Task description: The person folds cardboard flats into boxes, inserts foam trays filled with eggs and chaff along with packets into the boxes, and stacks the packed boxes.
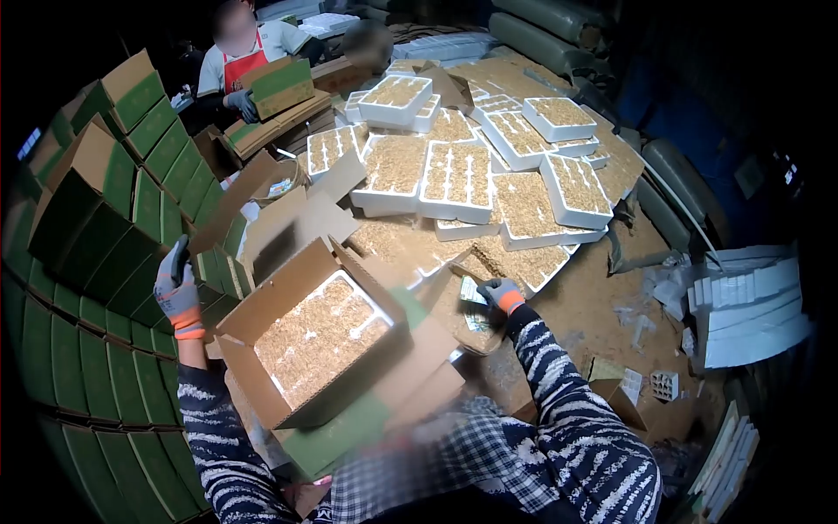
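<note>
An open cardboard box stands in front of me, tilted in view, its flaps spread. Inside it lies a white foam tray filled with tan, crumbly material. My left hand, in a grey glove with an orange cuff, is raised at the box's left flap, and the flap edge meets its fingers. My right hand, gloved alike, pinches a small printed packet over a round container with more such packets in it.
Filled foam trays are piled on the table ahead. Green-and-brown boxes are stacked at left. A person in a red apron handles a box at the back left. White foam pieces stand at right.
</note>
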A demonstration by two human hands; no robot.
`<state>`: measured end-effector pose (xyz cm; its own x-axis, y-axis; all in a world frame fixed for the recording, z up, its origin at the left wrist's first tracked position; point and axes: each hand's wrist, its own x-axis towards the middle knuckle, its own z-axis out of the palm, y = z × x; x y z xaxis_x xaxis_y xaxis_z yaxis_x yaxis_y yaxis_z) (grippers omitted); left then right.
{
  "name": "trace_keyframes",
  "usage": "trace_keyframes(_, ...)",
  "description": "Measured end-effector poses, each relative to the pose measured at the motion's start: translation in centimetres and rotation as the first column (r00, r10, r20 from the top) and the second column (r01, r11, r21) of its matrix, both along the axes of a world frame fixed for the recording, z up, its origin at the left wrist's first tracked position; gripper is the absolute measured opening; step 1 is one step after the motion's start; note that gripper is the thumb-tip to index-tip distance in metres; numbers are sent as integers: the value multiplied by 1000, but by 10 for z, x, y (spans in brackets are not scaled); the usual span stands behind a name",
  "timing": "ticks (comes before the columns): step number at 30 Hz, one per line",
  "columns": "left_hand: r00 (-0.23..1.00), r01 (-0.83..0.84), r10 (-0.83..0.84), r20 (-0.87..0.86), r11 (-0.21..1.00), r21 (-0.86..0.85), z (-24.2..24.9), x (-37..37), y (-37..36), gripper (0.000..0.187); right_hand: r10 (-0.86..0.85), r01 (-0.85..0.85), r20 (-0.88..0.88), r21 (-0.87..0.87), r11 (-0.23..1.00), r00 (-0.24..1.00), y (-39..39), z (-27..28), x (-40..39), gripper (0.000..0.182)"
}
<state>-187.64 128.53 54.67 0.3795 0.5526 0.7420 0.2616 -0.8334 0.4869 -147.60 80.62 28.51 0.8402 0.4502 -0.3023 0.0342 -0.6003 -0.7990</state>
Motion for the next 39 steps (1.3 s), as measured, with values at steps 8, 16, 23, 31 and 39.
trace_keyframes(8,978,103,-89,186,993,-62,45,-75,-108,50,166,279,-517,673,685,840,-4,59,-23,52)
trace_keyframes(16,978,-36,77,195,978,-205,22,-117,-159,43,187,50,-262,694,719,947,18,26,-24,76)
trace_keyframes(23,938,-78,127,323,984,-160,28,-135,-181,44,422,-228,262,-545,807,868,18,36,-26,87)
trace_keyframes(31,949,-186,135,284,969,160,54,-111,-215,40,139,-137,626,-53,989,767,53,150,-19,33)
trace_keyframes(39,986,-92,162,-46,743,663,72,-51,-236,30,509,-824,742,102,557,436,145,261,-133,59)
